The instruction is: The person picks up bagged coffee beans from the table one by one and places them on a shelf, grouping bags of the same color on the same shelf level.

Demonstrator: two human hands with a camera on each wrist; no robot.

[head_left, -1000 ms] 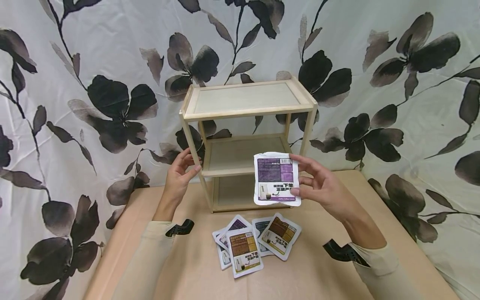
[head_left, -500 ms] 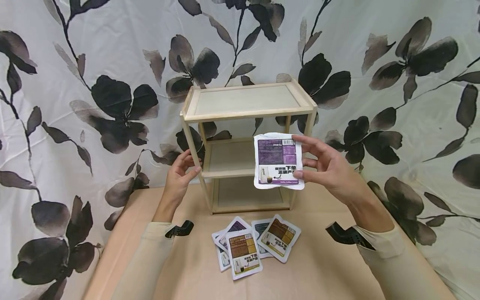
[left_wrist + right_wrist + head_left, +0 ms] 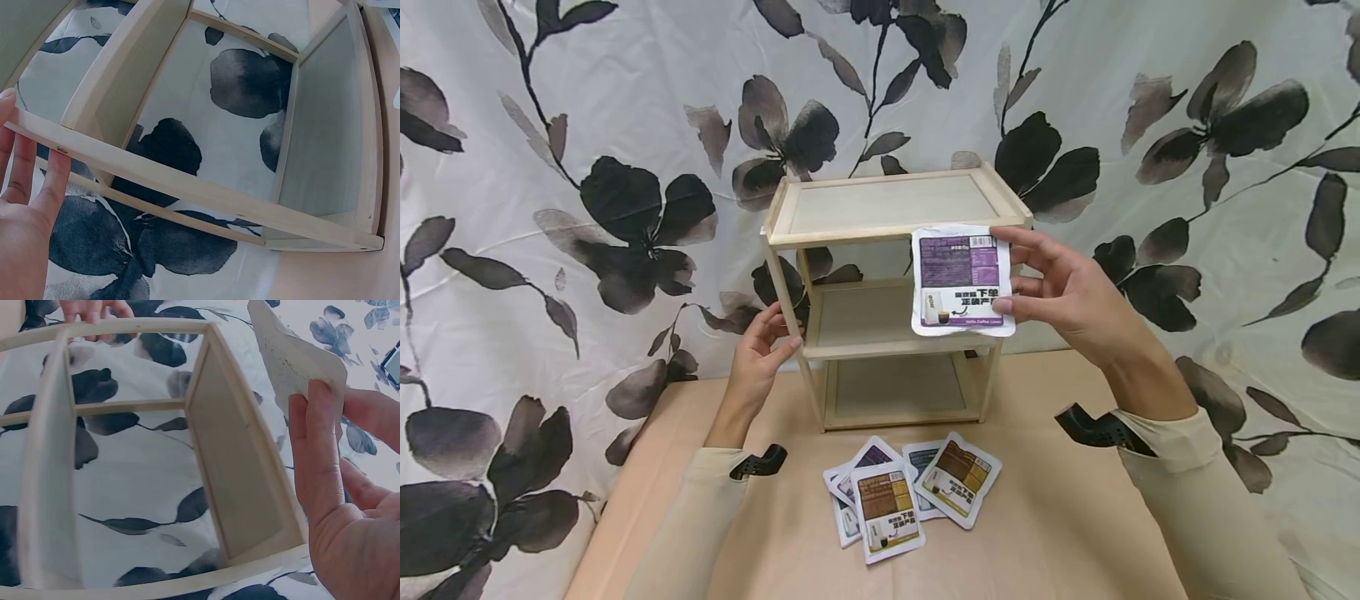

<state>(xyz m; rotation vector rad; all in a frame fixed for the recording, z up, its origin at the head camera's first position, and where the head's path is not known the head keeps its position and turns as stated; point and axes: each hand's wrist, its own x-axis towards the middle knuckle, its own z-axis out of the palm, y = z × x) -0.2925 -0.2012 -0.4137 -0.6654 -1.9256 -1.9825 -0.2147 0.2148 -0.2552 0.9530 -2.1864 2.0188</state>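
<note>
In the head view, I have my right hand (image 3: 1078, 296) pinching a flat, white-edged rectangular pouch with a purple printed panel (image 3: 964, 279) by its right side, thumb on the printed face and fingers reaching behind. The pouch is upright in the air, in front of a pale wooden three-tier rack with grey-beige panels (image 3: 891, 204), covering part of its top front edge and middle tier. My left hand (image 3: 756, 357) holds the rack's front left post, thumb in front. Below, on the peach-coloured surface (image 3: 1037, 475), at least five similar flat pouches lie overlapping just in front of the rack; a white-edged brown-and-yellow pouch (image 3: 891, 512) lies uppermost on the left. Behind everything hangs a white cloth with dark floral print (image 3: 625, 100).

From the left wrist, I see the thumb at one edge of the post and the fingers beneath it, a light hold rather than a clench.

From the right wrist, the pouch's plain pale back shows at a slant, creased, with two fingers laid against it. It looks apart from the rack here, though I can't judge the depth well.

I'd expect the pouch to be light and semi-soft: thin film that flexes in the middle, perhaps a bit slick, stiffer along the white sealed border. That border seems the best place to grip, with thumb and fingers on opposite faces; squeezing the centre could buckle it.
</note>
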